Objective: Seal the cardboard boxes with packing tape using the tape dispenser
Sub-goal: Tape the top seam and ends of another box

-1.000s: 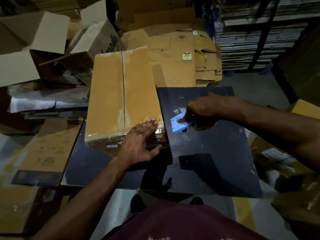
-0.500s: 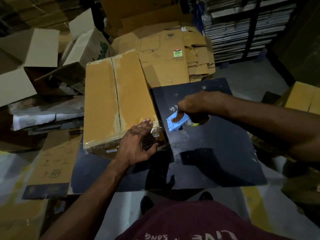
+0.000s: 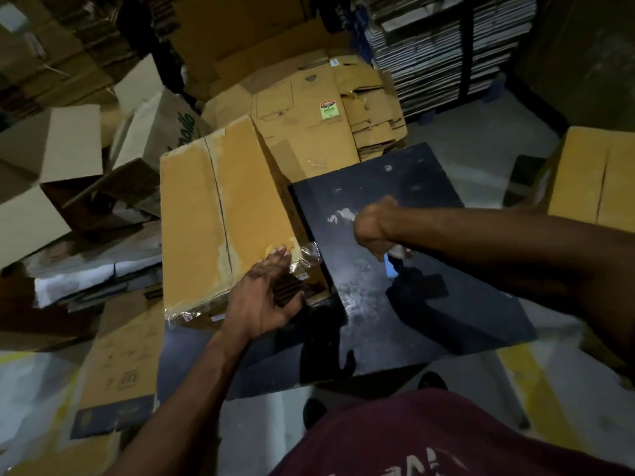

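Observation:
A closed cardboard box (image 3: 220, 214) lies on the left part of a black board (image 3: 412, 304), its top seam covered by clear tape that wraps over the near edge. My left hand (image 3: 264, 297) rests flat with straight fingers on the box's near right corner. To the right, above the board, my right hand (image 3: 374, 228) grips the blue tape dispenser (image 3: 390, 267). Only a small blue part of the dispenser shows below the fist, and the hand is blurred.
Flattened cartons (image 3: 330, 118) are stacked behind the box. Open boxes (image 3: 51, 173) lie at the left. Another closed box (image 3: 598, 180) stands at the right. Flat cardboard (image 3: 120, 365) lies on the floor at the lower left. Shelves of stacked sheets (image 3: 439, 46) fill the back right.
My right hand has lifted and turned with the dispenser, so less of the blue body shows. The view has swung, with the box now angled. My left hand stays on the box corner.

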Tool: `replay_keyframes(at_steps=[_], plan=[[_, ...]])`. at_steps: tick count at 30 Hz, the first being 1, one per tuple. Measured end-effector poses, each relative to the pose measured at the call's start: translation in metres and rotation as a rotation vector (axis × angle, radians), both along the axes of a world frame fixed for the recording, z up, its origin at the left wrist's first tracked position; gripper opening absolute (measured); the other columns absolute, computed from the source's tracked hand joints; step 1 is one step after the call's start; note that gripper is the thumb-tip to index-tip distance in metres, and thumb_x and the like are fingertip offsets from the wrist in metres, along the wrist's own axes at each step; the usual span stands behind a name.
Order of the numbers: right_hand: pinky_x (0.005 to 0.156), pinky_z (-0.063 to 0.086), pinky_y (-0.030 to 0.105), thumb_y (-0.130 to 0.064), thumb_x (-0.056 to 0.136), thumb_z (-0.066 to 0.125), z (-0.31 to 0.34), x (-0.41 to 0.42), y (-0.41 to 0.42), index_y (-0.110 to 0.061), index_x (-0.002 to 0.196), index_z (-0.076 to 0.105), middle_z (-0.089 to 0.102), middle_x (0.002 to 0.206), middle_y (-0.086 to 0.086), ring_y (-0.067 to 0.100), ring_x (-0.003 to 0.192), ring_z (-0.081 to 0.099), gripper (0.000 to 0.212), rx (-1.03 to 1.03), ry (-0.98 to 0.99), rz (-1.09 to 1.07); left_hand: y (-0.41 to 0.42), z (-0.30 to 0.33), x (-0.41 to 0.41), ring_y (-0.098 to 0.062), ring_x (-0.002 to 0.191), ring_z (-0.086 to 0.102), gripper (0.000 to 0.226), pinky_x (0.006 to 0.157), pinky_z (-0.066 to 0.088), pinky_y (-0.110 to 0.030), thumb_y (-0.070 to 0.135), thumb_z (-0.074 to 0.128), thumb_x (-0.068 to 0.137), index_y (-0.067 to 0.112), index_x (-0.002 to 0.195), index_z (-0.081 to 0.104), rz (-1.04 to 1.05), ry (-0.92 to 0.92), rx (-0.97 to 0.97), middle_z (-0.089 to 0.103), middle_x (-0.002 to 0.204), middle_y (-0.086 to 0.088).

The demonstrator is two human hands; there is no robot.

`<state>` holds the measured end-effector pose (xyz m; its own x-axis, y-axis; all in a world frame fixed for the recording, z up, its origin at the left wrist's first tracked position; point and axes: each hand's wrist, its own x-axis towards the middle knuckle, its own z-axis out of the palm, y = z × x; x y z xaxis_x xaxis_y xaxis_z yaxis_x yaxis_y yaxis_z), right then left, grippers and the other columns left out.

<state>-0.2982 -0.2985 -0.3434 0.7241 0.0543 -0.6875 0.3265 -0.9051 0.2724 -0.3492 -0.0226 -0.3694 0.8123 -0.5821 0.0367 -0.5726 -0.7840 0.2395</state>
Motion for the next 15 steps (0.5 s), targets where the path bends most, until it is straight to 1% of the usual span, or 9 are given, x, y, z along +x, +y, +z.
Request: replay_keyframes(at_steps=[2, 4, 5, 6, 7, 9, 11, 13, 15], plan=[[0.118, 0.03, 0.049, -0.031, 0.099, 0.067, -0.022, -0.012, -0.027, -0.023, 0.138, 0.059, 0.047, 0.146, 0.001, 0.032, 0.141, 0.042, 0.041, -0.034, 0.078, -0.087, -0.004, 0.009, 0.0, -0.011, 0.15, 0.038, 0.084, 0.117, 0.041, -0.036, 0.064, 0.055, 0.085, 0.017, 0.154, 0.051, 0.004, -0.028, 0.044, 0.04, 0.164, 0.003], [0.109, 0.039, 0.046, -0.029, 0.098, 0.062, -0.043, -0.025, -0.043, -0.013, 0.128, 0.067, 0.06, 0.136, 0.012, 0.034, 0.127, 0.054, 0.034, 0.098, 0.029, -0.109, -0.008, 0.019, 0.003, -0.016, 0.145, 0.047, 0.08, 0.11, 0.049, -0.039, 0.065, 0.054, 0.085, 0.019, 0.149, 0.055, -0.034, -0.093, 0.062, 0.049, 0.159, 0.001], [0.101, 0.043, 0.043, -0.028, 0.097, 0.063, -0.052, -0.03, -0.049, -0.011, 0.122, 0.07, 0.065, 0.128, 0.011, 0.031, 0.117, 0.058, 0.032, 0.194, 0.012, -0.121, -0.009, 0.023, 0.008, -0.019, 0.145, 0.048, 0.079, 0.11, 0.05, -0.043, 0.066, 0.053, 0.085, 0.017, 0.148, 0.057, -0.075, -0.121, 0.072, 0.052, 0.157, -0.002], [0.097, 0.043, 0.041, -0.031, 0.097, 0.064, -0.056, -0.034, -0.052, -0.013, 0.123, 0.07, 0.065, 0.125, 0.006, 0.026, 0.111, 0.058, 0.032, 0.229, 0.048, -0.129, -0.01, 0.026, 0.013, -0.021, 0.147, 0.045, 0.081, 0.112, 0.047, -0.046, 0.067, 0.05, 0.086, 0.016, 0.148, 0.057, -0.12, -0.138, 0.1, 0.051, 0.158, -0.004], [0.097, 0.044, 0.041, -0.036, 0.099, 0.065, -0.059, -0.035, -0.051, -0.016, 0.128, 0.068, 0.063, 0.128, 0.001, 0.023, 0.114, 0.056, 0.036, 0.228, 0.117, -0.121, -0.011, 0.028, 0.019, -0.022, 0.151, 0.039, 0.082, 0.115, 0.042, -0.048, 0.07, 0.047, 0.087, 0.016, 0.149, 0.056, -0.168, -0.145, 0.147, 0.048, 0.16, -0.005], [0.107, 0.045, 0.045, -0.049, 0.097, 0.066, -0.07, -0.031, -0.048, -0.022, 0.136, 0.064, 0.059, 0.14, -0.003, 0.024, 0.127, 0.056, 0.047, 0.25, 0.139, -0.178, -0.014, 0.027, 0.03, -0.02, 0.157, 0.026, 0.085, 0.119, 0.033, -0.051, 0.078, 0.039, 0.088, 0.02, 0.148, 0.058, -0.266, -0.147, 0.262, 0.04, 0.165, -0.001], [0.105, 0.048, 0.041, -0.055, 0.094, 0.067, -0.084, -0.03, -0.051, -0.021, 0.129, 0.069, 0.064, 0.134, -0.002, 0.025, 0.119, 0.063, 0.048, 0.327, 0.133, -0.249, -0.016, 0.026, 0.039, -0.02, 0.159, 0.02, 0.085, 0.121, 0.028, -0.054, 0.081, 0.037, 0.088, 0.022, 0.145, 0.061, -0.329, -0.143, 0.328, 0.038, 0.166, 0.002], [0.096, 0.05, 0.034, -0.055, 0.093, 0.068, -0.088, -0.032, -0.055, -0.017, 0.122, 0.071, 0.067, 0.125, 0.001, 0.026, 0.111, 0.065, 0.048, 0.351, 0.139, -0.282, -0.018, 0.026, 0.047, -0.022, 0.161, 0.014, 0.08, 0.122, 0.025, -0.057, 0.079, 0.044, 0.088, 0.024, 0.142, 0.063, -0.362, -0.142, 0.355, 0.036, 0.167, 0.005], [0.092, 0.054, 0.034, -0.054, 0.091, 0.07, -0.095, -0.03, -0.059, -0.016, 0.108, 0.073, 0.071, 0.114, 0.002, 0.025, 0.101, 0.068, 0.042, 0.375, 0.117, -0.314, -0.021, 0.027, 0.053, -0.021, 0.162, 0.005, 0.075, 0.123, 0.02, -0.06, 0.08, 0.049, 0.089, 0.027, 0.139, 0.064, -0.388, -0.132, 0.383, 0.031, 0.169, 0.008]])
